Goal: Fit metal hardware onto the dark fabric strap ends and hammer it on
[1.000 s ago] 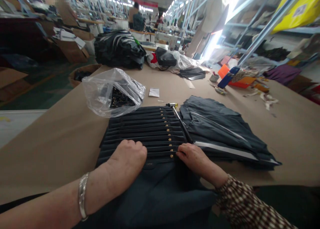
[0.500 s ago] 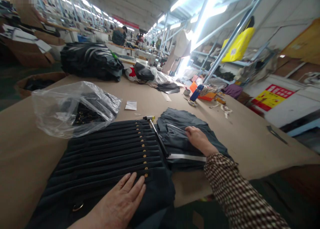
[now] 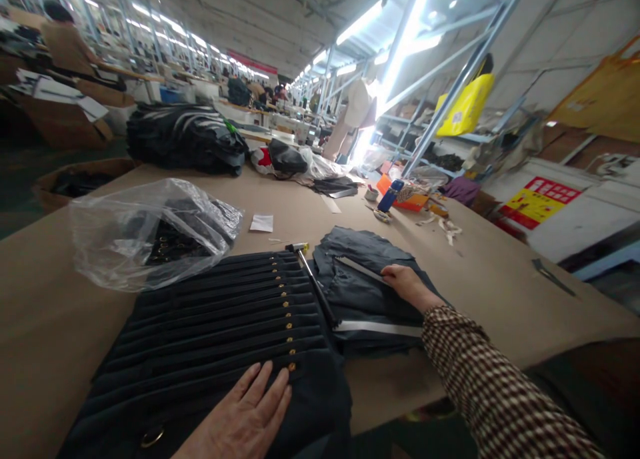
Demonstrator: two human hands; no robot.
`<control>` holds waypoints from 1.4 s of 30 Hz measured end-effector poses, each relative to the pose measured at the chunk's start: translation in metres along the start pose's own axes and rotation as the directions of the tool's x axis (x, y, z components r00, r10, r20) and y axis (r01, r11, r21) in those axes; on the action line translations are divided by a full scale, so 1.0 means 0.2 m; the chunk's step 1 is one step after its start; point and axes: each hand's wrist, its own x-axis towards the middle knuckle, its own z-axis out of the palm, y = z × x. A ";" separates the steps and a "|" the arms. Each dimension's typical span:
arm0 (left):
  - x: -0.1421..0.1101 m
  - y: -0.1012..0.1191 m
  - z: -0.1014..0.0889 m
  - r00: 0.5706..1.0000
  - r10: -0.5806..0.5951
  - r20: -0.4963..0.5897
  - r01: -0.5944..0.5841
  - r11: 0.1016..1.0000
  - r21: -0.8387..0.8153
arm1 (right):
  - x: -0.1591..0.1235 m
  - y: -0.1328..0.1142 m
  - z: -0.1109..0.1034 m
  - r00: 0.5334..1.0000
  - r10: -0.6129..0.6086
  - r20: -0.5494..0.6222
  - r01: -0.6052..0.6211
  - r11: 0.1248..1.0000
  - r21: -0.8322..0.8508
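Note:
My left hand (image 3: 245,405) lies flat, fingers spread, on a fanned stack of dark garment pieces (image 3: 200,339). A row of small gold-coloured fittings (image 3: 289,325) runs down the stack's right side, just beyond the fingertips. A gold ring (image 3: 152,437) sits near the lower left. My right hand (image 3: 407,284) is closed on the near end of a pale flat strip (image 3: 361,269), held over a pile of dark cut fabric (image 3: 370,242). Another pale strip (image 3: 377,327) lies along that pile's front. Between the stacks rests a hammer-like tool (image 3: 317,289) with a yellow-ended head.
A clear plastic bag (image 3: 115,235) with dark pieces inside lies at left. Behind are a white paper (image 3: 261,223), a large dark fabric bundle (image 3: 185,135) and an orange box (image 3: 410,199). Dark scissors (image 3: 553,277) lie at right. A co-worker (image 3: 65,42) sits far left.
My right hand has shifted slightly right with the strip, whose broad face now shows more. My left hand stays on the stack. The whole view has tilted a little.

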 end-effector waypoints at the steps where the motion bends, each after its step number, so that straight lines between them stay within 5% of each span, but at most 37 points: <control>1: 0.00 0.00 0.01 1.000 0.003 0.001 -0.003 1.000 0.002 | -0.03 -0.02 -0.02 0.999 -0.029 -0.012 0.029 1.000 -0.006; 4: 0.00 0.00 0.03 1.000 0.006 -0.001 -0.006 1.000 0.005 | -0.17 -0.10 -0.07 0.993 -0.118 0.002 0.118 0.993 -0.011; 8: 0.00 -0.01 0.06 0.999 -0.001 -0.046 0.001 1.000 -0.005 | -0.32 -0.19 -0.09 0.948 -0.270 0.169 0.254 0.961 0.114; 12: 0.02 -0.02 0.10 1.000 -0.010 -0.003 0.010 1.000 -0.027 | -0.29 -0.19 -0.09 0.940 -0.171 0.295 0.059 0.934 0.353; 16: 0.05 -0.02 0.13 0.995 -0.012 0.100 0.017 0.998 -0.052 | -0.17 -0.14 -0.08 0.939 -0.089 0.332 -0.045 0.927 0.373; 20: 0.05 -0.04 0.17 0.999 0.000 0.035 0.002 0.998 -0.057 | -0.13 -0.13 -0.05 0.906 -0.083 0.415 -0.061 0.945 0.323; 28: 0.05 -0.02 0.09 0.995 -0.012 0.103 0.015 1.000 -0.026 | 0.02 -0.10 0.07 0.999 -0.007 0.049 0.000 0.990 0.141; 32: 0.04 -0.02 0.11 1.000 -0.005 0.001 0.005 1.000 -0.023 | 0.05 -0.11 0.12 0.997 -0.046 0.056 0.042 0.997 0.072; 42: 0.04 -0.03 0.18 1.000 -0.006 0.016 0.006 1.000 0.002 | 0.04 -0.03 0.12 0.986 0.077 0.150 -0.074 0.997 -0.027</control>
